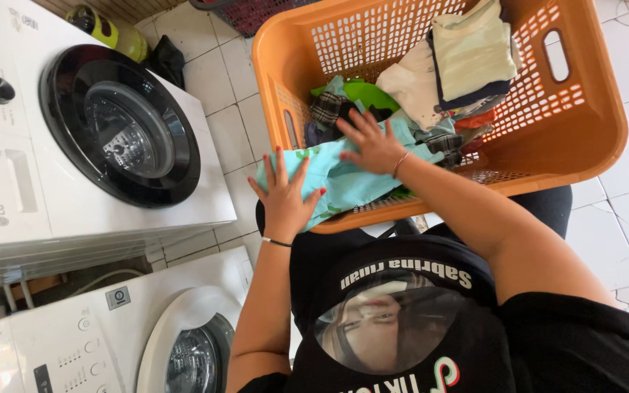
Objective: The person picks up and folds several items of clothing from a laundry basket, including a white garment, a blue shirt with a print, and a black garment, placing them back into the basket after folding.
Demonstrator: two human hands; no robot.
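A light blue garment point(343, 178), draped over the orange laundry basket point(584, 138) rim, is pressed flat by the open-fingered left hand point(284, 198) and right hand point(373, 142).

Person wears a black short-sleeved T-shirt with a round printed picture on the chest, white lettering arched above it and a coloured logo below. Lower garment is dark. Left hand point(283, 195): fingernails painted red, thin dark band at the wrist. Right hand point(373, 143): red-painted nails, thin pale bracelet at the wrist. Forearms bare.
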